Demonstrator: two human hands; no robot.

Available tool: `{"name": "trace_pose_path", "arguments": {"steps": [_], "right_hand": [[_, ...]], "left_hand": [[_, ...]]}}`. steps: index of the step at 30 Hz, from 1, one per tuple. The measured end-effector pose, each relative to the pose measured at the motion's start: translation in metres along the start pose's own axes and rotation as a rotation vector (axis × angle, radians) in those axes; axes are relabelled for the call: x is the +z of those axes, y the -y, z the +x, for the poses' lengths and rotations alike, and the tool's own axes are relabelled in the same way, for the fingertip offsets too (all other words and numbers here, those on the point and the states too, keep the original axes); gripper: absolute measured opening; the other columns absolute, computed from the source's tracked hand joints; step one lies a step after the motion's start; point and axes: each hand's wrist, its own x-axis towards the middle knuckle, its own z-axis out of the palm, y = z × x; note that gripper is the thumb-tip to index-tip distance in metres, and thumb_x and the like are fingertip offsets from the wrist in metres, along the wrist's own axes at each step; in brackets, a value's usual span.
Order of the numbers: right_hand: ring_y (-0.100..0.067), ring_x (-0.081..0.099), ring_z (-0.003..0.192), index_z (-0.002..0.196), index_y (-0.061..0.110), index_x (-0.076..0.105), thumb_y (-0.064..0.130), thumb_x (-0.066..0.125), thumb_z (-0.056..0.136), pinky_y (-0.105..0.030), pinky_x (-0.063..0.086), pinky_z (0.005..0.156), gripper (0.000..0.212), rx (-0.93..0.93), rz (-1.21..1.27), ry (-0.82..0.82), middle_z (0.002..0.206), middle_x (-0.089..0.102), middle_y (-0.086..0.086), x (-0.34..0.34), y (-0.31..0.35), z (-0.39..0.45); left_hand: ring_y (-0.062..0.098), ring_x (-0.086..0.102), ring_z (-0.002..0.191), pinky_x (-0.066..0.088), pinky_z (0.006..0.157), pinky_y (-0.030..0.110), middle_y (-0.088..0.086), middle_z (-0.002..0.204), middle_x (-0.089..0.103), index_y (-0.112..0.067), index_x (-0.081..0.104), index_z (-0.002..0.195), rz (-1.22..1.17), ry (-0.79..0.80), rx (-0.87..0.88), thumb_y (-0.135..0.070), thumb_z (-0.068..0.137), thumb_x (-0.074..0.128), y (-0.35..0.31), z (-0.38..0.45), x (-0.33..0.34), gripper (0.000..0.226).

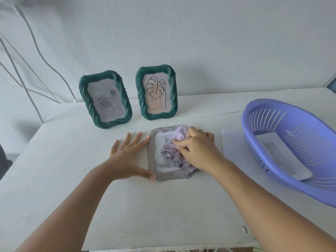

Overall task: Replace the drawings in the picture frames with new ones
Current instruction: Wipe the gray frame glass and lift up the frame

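A pale grey ribbed picture frame (152,155) lies flat on the white table, with a drawing showing under its glass. My right hand (195,150) presses a crumpled lilac cloth (174,154) onto the frame's glass. My left hand (130,155) lies flat and spread against the frame's left edge, thumb at its lower left corner. Two dark green ribbed frames stand upright at the back: the left one (105,99) holds a grey rose drawing, the right one (156,91) a line drawing of a leaf.
A lilac plastic basket (291,113) stands at the right with a drawing (283,157) lying inside it. A white sheet (233,146) lies under the basket's left side. The wall (200,42) rises close behind the frames. The table's front edge (163,247) runs near the bottom.
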Motion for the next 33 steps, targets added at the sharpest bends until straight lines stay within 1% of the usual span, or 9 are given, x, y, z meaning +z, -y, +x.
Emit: {"name": "trace_pose_path", "arguments": {"steps": [4,10,14,18,22,25,27,30,33], "right_hand": [[-0.010,0.036,0.097,0.125,0.060,0.062,0.053,0.052,0.099,-0.034,0.021,0.096,0.028,-0.085,0.108,0.074,0.091,0.034,0.016,0.003,-0.012,-0.017],[-0.017,0.045,0.098,0.123,0.055,0.065,0.049,0.058,0.097,-0.045,0.033,0.094,0.027,-0.050,0.074,-0.046,0.095,0.041,0.009,0.010,-0.004,0.005],[-0.016,0.042,0.097,0.125,0.055,0.064,0.048,0.058,0.098,-0.042,0.029,0.095,0.029,-0.097,0.104,-0.054,0.095,0.039,0.009,0.016,-0.001,0.006],[-0.010,0.038,0.098,0.128,0.058,0.060,0.064,0.042,0.095,-0.037,0.023,0.102,0.038,-0.096,0.168,-0.059,0.100,0.040,0.013,0.010,-0.010,0.000],[-0.020,0.052,0.105,0.137,0.055,0.053,0.070,0.025,0.093,-0.043,0.036,0.100,0.054,0.097,0.211,-0.167,0.108,0.050,0.008,0.005,-0.020,0.004],[-0.025,0.050,0.120,0.146,0.056,0.038,0.058,0.031,0.102,-0.043,0.033,0.105,0.045,0.201,0.183,-0.054,0.121,0.054,0.004,0.003,-0.031,0.006],[-0.026,0.046,0.126,0.149,0.056,0.032,0.051,0.035,0.105,-0.043,0.030,0.107,0.045,0.208,0.183,0.023,0.127,0.054,0.005,0.004,-0.035,0.005],[-0.027,0.046,0.124,0.152,0.053,0.030,0.045,0.039,0.104,-0.044,0.031,0.106,0.049,0.204,0.161,0.046,0.122,0.055,0.004,0.001,-0.034,0.005],[-0.026,0.051,0.118,0.153,0.049,0.029,0.042,0.043,0.103,-0.047,0.035,0.104,0.053,0.207,0.207,0.054,0.112,0.057,0.002,-0.002,-0.033,0.009]], "left_hand": [[0.008,-0.035,0.147,-0.019,0.122,0.051,-0.021,0.165,-0.020,-0.055,-0.004,0.156,-0.003,0.000,-0.003,-0.102,0.039,0.060,0.000,0.000,0.000,0.142],[0.007,-0.035,0.147,-0.019,0.122,0.050,-0.022,0.165,-0.021,-0.055,-0.005,0.156,0.003,0.009,-0.005,-0.102,0.039,0.059,0.000,0.000,-0.001,0.141],[0.008,-0.035,0.147,-0.019,0.122,0.050,-0.022,0.164,-0.022,-0.055,-0.006,0.155,0.016,0.009,-0.005,-0.103,0.038,0.058,-0.002,0.000,-0.001,0.142],[0.009,-0.036,0.147,-0.018,0.122,0.051,-0.021,0.164,-0.024,-0.055,-0.009,0.154,0.029,0.019,-0.014,-0.102,0.040,0.059,-0.002,-0.001,-0.002,0.141],[0.010,-0.031,0.150,-0.017,0.123,0.049,-0.020,0.165,-0.021,-0.055,-0.010,0.155,0.009,0.028,-0.016,-0.100,0.042,0.063,-0.004,-0.003,-0.007,0.141],[0.012,-0.012,0.155,-0.002,0.127,0.048,-0.015,0.169,-0.004,-0.054,-0.005,0.156,-0.126,-0.003,-0.037,-0.096,0.038,0.069,-0.007,-0.007,-0.016,0.146],[0.017,0.013,0.152,0.018,0.124,0.050,-0.010,0.164,0.025,-0.054,0.006,0.157,-0.272,-0.093,-0.067,-0.094,0.041,0.070,-0.011,-0.008,-0.023,0.138],[0.013,0.049,0.116,0.045,0.102,0.039,-0.014,0.127,0.057,-0.045,0.025,0.156,-0.292,-0.269,-0.038,-0.090,0.066,0.059,-0.028,-0.003,-0.025,0.107],[0.008,0.061,0.090,0.049,0.086,0.034,-0.013,0.106,0.064,-0.033,0.030,0.156,-0.204,-0.339,-0.001,-0.058,0.095,0.056,-0.054,0.009,-0.019,0.071]]}}
